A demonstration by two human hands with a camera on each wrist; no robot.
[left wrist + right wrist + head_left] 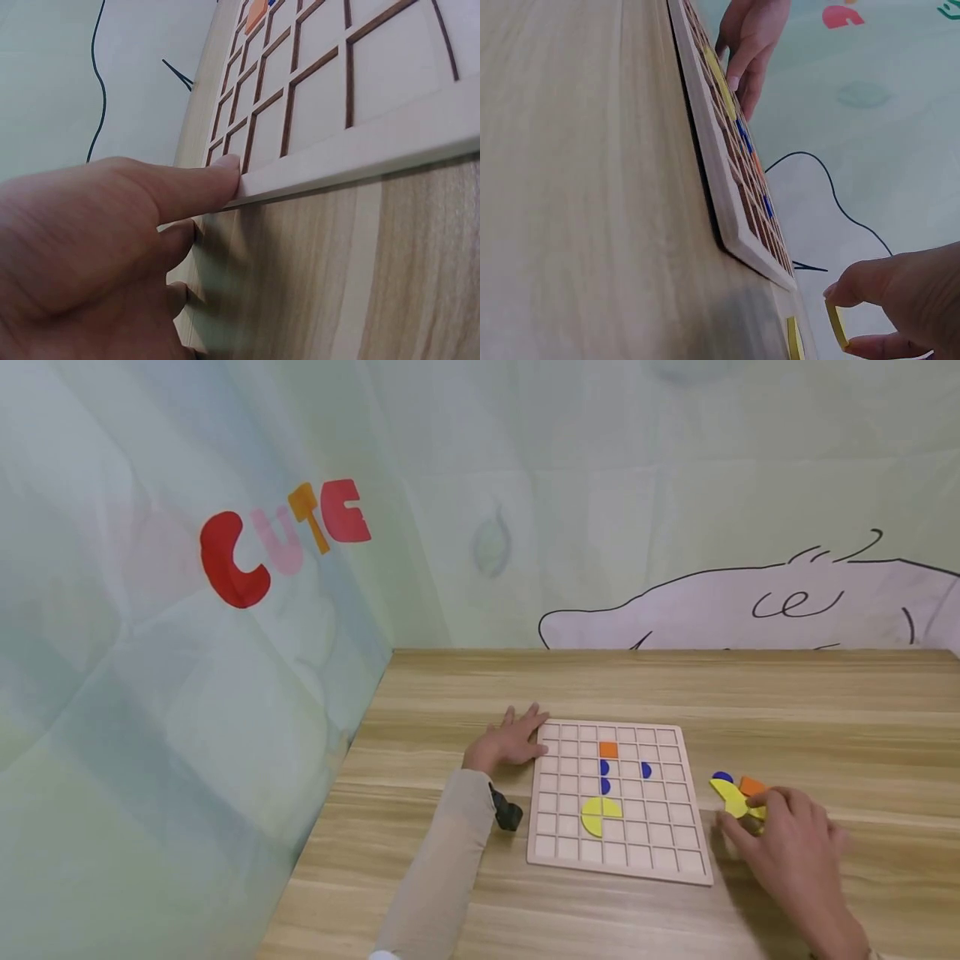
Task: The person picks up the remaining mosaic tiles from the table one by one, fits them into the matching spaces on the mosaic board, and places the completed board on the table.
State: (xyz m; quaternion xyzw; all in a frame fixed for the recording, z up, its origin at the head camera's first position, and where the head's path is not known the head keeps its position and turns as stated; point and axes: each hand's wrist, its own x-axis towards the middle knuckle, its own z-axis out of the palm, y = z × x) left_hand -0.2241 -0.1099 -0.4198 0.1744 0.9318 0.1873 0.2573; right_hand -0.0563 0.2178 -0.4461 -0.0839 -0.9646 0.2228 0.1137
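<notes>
The pale wooden grid board (626,868) lies flat on the table with coloured pieces in several cells. An orange square (608,750), small blue half-round pieces (647,770) and yellow quarter-round pieces (592,825) sit in it. My left hand (513,743) rests at the board's upper left edge, fingers spread, its thumb (214,184) touching the rim. To the right of the board, my right hand (798,852) pinches a yellow piece (836,324) between thumb and finger. Beside that hand lie loose yellow pieces (729,797), a blue piece (722,777) and an orange piece (753,787).
A dark wrist device (507,812) sits on the left wrist, close to the board's left side. The wood-grain table (450,693) meets a fabric backdrop (480,568) behind and at the left, with coloured letters (235,560) on it.
</notes>
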